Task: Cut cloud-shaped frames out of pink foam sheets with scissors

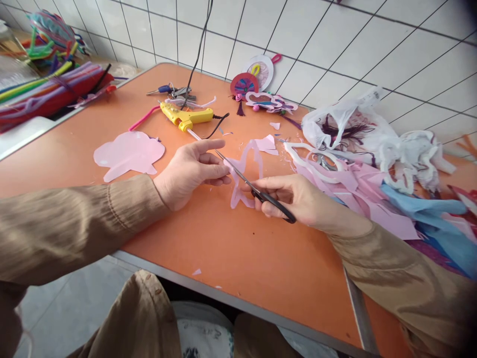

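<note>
At the centre of the orange desk (208,238), a pink paper cutout (244,174) stands held above the surface between two hands. Left hand (188,171): fingers (212,171) extended and lightly closed, pinching the cutout's left edge. Right hand (298,196): fingers curled shut around the black handles of the scissors (257,191), whose thin blades run up and left across the paper, toward the left fingertips. Flat on the desk to the left, well apart, lies a larger pink cloud-shaped piece (128,154). Behind the hands rests a yellow glue gun (186,117) with its black cord. To the right, a heap of pink, white and blue paper offcuts (372,194) lies just beside the right wrist. Behind the heap, a white plastic bag (346,122) sits open, with dark thread-like material inside; its other contents cannot be made out. At far left, a bundle of coloured pipe cleaners (48,89).
</note>
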`<control>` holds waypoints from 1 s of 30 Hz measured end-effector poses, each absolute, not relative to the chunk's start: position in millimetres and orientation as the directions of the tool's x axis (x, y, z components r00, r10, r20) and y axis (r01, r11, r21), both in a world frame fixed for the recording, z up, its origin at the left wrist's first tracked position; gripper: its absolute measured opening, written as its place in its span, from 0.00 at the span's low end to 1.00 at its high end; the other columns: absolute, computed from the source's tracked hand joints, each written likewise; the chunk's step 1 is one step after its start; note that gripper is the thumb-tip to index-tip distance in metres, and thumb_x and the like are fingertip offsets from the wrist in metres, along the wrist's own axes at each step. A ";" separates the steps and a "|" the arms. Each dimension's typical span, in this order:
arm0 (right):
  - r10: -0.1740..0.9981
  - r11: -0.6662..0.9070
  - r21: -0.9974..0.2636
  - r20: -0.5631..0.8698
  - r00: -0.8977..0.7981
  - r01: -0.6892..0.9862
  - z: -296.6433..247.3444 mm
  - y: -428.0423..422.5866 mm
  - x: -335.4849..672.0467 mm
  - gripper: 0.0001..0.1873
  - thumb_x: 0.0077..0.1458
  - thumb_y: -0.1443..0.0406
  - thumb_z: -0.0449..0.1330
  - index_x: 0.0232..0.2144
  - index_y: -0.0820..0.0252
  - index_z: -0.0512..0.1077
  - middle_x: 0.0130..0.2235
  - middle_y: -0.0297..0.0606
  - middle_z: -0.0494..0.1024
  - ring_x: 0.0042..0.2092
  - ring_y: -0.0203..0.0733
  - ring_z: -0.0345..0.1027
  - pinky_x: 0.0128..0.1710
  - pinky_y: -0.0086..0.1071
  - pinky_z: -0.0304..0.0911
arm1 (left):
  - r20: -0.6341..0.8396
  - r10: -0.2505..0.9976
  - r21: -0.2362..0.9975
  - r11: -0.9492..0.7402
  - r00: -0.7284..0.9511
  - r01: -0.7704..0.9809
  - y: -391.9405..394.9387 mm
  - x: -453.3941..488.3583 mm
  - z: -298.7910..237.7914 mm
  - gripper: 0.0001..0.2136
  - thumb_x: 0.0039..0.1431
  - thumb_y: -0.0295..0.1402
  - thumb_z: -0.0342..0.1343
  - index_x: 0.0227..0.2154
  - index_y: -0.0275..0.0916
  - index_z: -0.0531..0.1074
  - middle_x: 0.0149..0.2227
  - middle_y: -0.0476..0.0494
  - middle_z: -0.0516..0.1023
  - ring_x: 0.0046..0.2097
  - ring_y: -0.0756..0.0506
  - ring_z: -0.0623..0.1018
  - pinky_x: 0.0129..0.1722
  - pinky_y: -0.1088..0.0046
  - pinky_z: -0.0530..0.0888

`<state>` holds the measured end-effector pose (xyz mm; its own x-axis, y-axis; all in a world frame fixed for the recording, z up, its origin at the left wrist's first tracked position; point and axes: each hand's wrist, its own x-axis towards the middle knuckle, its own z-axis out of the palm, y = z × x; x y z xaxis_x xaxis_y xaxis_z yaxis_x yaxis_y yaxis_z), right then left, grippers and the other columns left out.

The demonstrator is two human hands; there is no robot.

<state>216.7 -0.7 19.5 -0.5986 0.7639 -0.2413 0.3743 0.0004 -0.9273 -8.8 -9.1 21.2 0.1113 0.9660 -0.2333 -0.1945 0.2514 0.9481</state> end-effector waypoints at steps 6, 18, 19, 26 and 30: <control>0.747 0.019 -0.924 -0.241 -0.620 0.383 17.4 0.7 220.0 0.16 0.47 0.58 0.73 0.38 0.58 0.81 0.32 0.35 0.76 0.30 0.35 0.64 0.27 0.29 0.62 | -0.187 0.976 0.967 0.203 0.108 -0.156 -8.0 -9.7 18.1 0.32 0.51 0.19 0.65 0.61 0.30 0.68 0.26 0.52 0.79 0.29 0.48 0.83 0.37 0.69 0.80; 0.750 -0.032 -0.929 -0.266 -0.605 0.369 10.3 6.1 234.5 0.27 0.49 0.45 0.71 0.40 0.60 0.81 0.30 0.39 0.76 0.28 0.38 0.68 0.25 0.32 0.66 | -0.144 0.986 0.980 0.154 0.084 -0.123 -5.7 -12.7 23.0 0.33 0.51 0.19 0.65 0.62 0.29 0.68 0.26 0.50 0.79 0.28 0.48 0.82 0.34 0.70 0.79; 0.754 -0.039 -0.929 -0.269 -0.600 0.368 12.9 4.6 234.1 0.27 0.49 0.46 0.71 0.40 0.60 0.81 0.29 0.39 0.76 0.29 0.38 0.69 0.25 0.32 0.66 | -0.143 0.986 0.981 0.153 0.086 -0.120 -5.7 -13.0 22.9 0.33 0.51 0.20 0.66 0.62 0.29 0.68 0.26 0.49 0.79 0.28 0.48 0.82 0.33 0.71 0.79; 0.752 -0.078 -0.935 -0.282 -0.596 0.345 24.0 -2.5 232.8 0.26 0.52 0.45 0.71 0.42 0.60 0.81 0.30 0.37 0.76 0.30 0.37 0.70 0.28 0.30 0.68 | -0.141 0.986 0.988 0.146 0.091 -0.048 -5.8 -14.1 25.2 0.33 0.51 0.19 0.67 0.62 0.30 0.69 0.26 0.49 0.80 0.25 0.48 0.80 0.29 0.72 0.77; 0.727 -0.054 -0.943 -0.263 -0.635 0.328 14.1 4.1 234.2 0.33 0.49 0.41 0.71 0.43 0.63 0.80 0.29 0.37 0.76 0.29 0.37 0.69 0.26 0.31 0.69 | -0.154 0.984 0.988 0.155 0.091 0.000 -6.0 -13.6 27.7 0.34 0.50 0.19 0.68 0.62 0.30 0.68 0.26 0.49 0.80 0.24 0.49 0.80 0.29 0.73 0.77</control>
